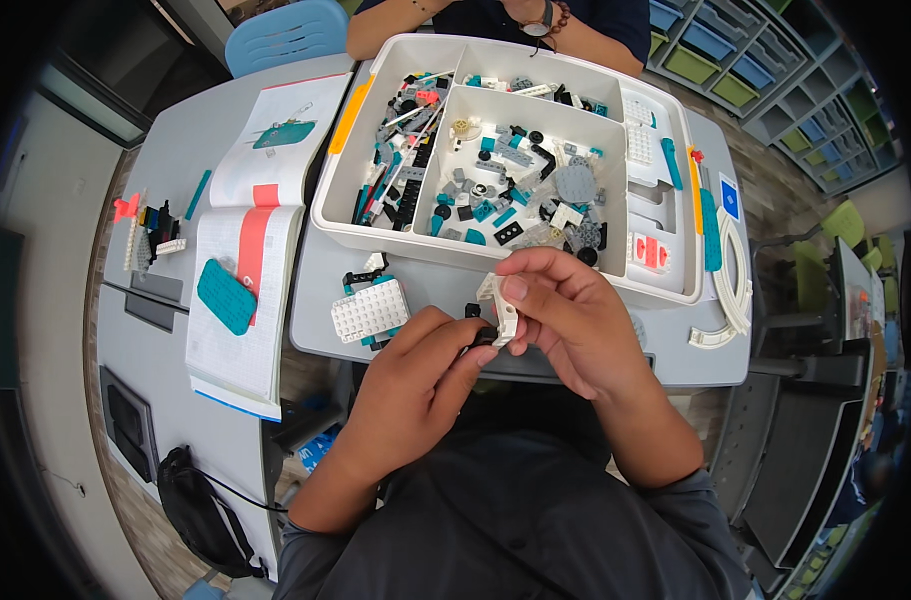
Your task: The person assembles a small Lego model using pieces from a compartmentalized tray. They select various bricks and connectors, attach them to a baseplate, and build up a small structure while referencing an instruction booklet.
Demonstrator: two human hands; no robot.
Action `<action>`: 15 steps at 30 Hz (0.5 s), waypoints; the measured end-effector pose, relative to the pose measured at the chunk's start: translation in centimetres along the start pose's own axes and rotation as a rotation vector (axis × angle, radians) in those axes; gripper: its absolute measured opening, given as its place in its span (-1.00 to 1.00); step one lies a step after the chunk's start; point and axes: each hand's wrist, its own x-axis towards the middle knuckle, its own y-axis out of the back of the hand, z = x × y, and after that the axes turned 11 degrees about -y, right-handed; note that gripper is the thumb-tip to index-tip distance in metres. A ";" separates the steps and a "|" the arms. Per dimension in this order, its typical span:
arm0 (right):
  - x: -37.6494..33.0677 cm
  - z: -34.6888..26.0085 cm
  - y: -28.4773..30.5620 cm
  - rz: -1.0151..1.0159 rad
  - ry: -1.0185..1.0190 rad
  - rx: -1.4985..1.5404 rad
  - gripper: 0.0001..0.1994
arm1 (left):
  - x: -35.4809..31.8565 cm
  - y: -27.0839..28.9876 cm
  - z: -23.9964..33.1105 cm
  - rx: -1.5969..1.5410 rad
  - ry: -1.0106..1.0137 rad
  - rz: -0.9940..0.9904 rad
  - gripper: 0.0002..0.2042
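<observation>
Left hand (404,385), mine, pinches one black piece (486,337); my right hand (576,325) pinches one white piece (505,315), pieces touching, near one bin (516,255). Just beyond left hand: one white-topped build (371,309).

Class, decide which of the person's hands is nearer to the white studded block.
Left. The left hand is close by the white studded block, at its lower right in the picture; the right hand is farther off, to the right.

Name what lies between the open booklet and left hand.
In the head view, a white studded building-brick assembly lies between the open booklet and left hand.
</observation>
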 end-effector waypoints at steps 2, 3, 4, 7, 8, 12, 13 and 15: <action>-0.2 -0.2 -0.3 -0.015 0.017 0.005 -0.66 | 0.2 0.2 0.1 0.012 -0.002 0.011 -0.83; -0.4 -0.3 -0.8 -0.015 0.035 0.003 -0.64 | 0.2 0.3 0.0 -0.065 0.050 0.041 -0.88; -0.6 -0.3 -1.2 -0.016 0.053 0.000 -0.62 | 0.2 0.2 -0.2 -0.141 0.101 0.072 -0.89; -1.2 0.2 -1.6 0.024 0.218 -0.322 -0.55 | 0.3 0.4 -0.7 -0.318 0.208 0.117 -0.86; -1.2 0.6 -1.3 0.019 0.249 -0.380 -0.59 | 0.2 0.3 -0.8 -0.375 0.240 0.122 -0.84; -0.3 1.8 -0.4 0.102 0.446 -0.570 -0.72 | 0.0 0.3 -1.4 -0.598 0.327 0.114 -0.80; -0.4 1.8 -0.3 0.133 0.483 -0.625 -0.75 | 0.0 0.3 -1.4 -0.623 0.344 0.109 -0.79; -0.5 1.7 -0.4 0.171 0.512 -0.681 -0.80 | 0.1 0.5 -1.4 -0.673 0.377 0.097 -0.79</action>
